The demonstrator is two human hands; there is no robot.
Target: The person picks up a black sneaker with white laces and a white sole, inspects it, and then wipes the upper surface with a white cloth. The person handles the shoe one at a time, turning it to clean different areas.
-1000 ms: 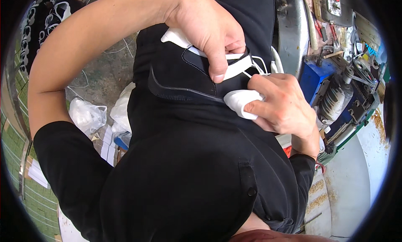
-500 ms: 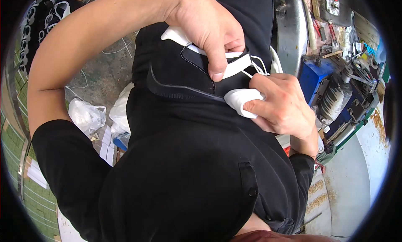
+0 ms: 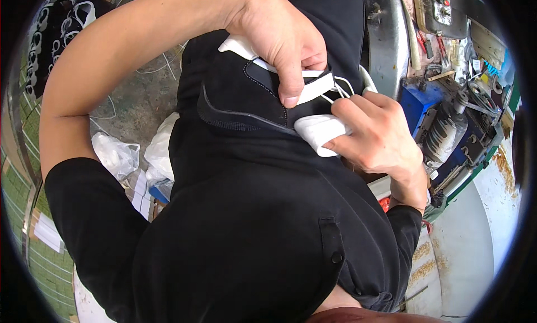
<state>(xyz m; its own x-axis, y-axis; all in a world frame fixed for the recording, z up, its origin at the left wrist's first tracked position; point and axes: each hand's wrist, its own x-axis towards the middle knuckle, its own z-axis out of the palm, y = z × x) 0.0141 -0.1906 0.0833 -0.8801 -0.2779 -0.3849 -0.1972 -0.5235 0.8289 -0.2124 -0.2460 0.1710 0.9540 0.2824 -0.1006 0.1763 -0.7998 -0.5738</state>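
Note:
A black shoe (image 3: pixel 258 102) with a dark sole, pale stitching and white parts lies on its side across my lap. My left hand (image 3: pixel 282 49) grips it from above, thumb pressed on the white strip near its opening; the other fingers are partly hidden. Thin white laces (image 3: pixel 344 87) loop out between my two hands. Bunched in my right hand (image 3: pixel 380 134) is a white cloth (image 3: pixel 319 131), which touches the shoe at one end of its sole edge. The thumb and fingers are closed on the cloth, their tips partly covered.
To the right, a workbench carries a blue metal vise-like tool (image 3: pixel 419 102), a dirty cylindrical machine part (image 3: pixel 447 133) and a control box with buttons (image 3: pixel 443 7). White plastic bags (image 3: pixel 116 155) sit on the floor at left. Black shoes with white laces (image 3: pixel 67 32) stand at upper left.
My right hand and the cloth have shifted slightly left along the sole edge. The left hand keeps its hold on the shoe, almost unmoved.

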